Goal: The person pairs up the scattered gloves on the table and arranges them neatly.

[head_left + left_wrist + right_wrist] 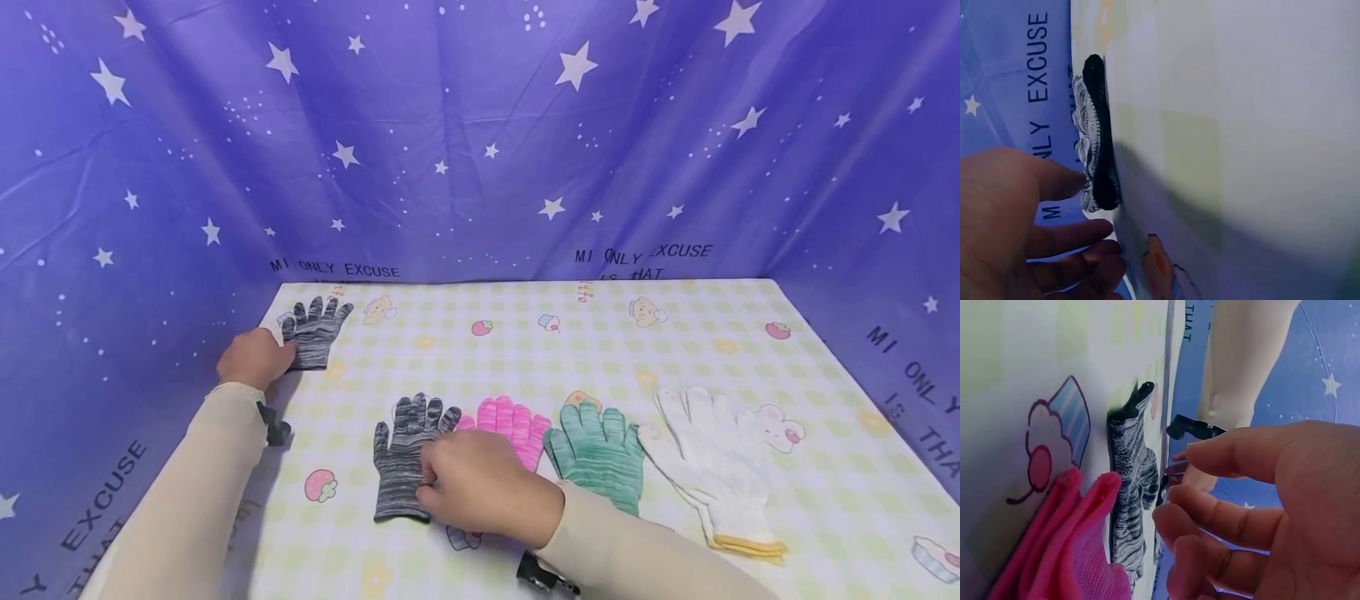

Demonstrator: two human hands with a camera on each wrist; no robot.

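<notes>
At the far left of the table, a black-and-grey knit glove [315, 333] lies flat, fingers pointing away. My left hand [257, 358] is at its left edge; in the left wrist view the thumb meets the side of the glove [1092, 137], and the fingers are loosely bent beside it. A second black-and-grey glove [408, 467] lies nearer the front. Over its right side hovers my right hand [483, 487], fingers loosely curled with nothing between them in the right wrist view. This hand partly hides a pink glove [506, 425].
To the right lie a green glove [600, 454] and white gloves [712, 467] with a yellow cuff edge. A checked cloth with cartoon prints covers the table [480, 367]. Purple star-patterned curtains [465, 125] stand around its back and sides.
</notes>
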